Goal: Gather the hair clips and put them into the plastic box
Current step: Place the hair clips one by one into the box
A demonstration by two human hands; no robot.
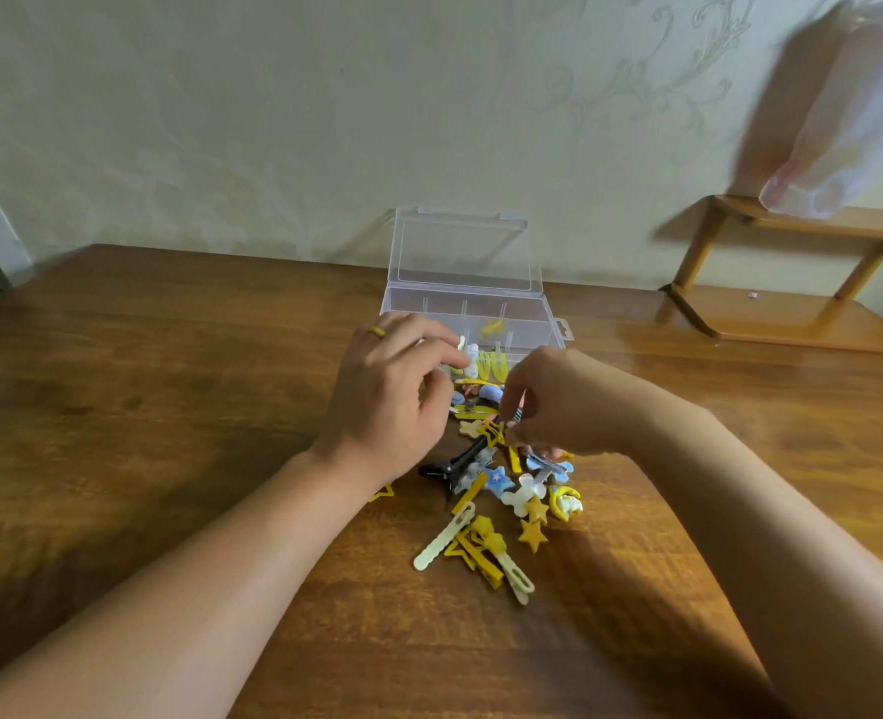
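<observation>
Both hands pinch clips: left hand [387, 391] a pale one, right hand [559, 402] a yellow star outline [494, 433].

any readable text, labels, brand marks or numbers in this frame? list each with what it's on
None readable.
Plastic box: clear, with no label or print visible.
Hair clips: shapes only (stars, bows), with no lettering visible.
Ring on the left hand: plain band.
Wall: embossed scroll pattern, not text.
Bag at top right: too blurred to tell.
</observation>
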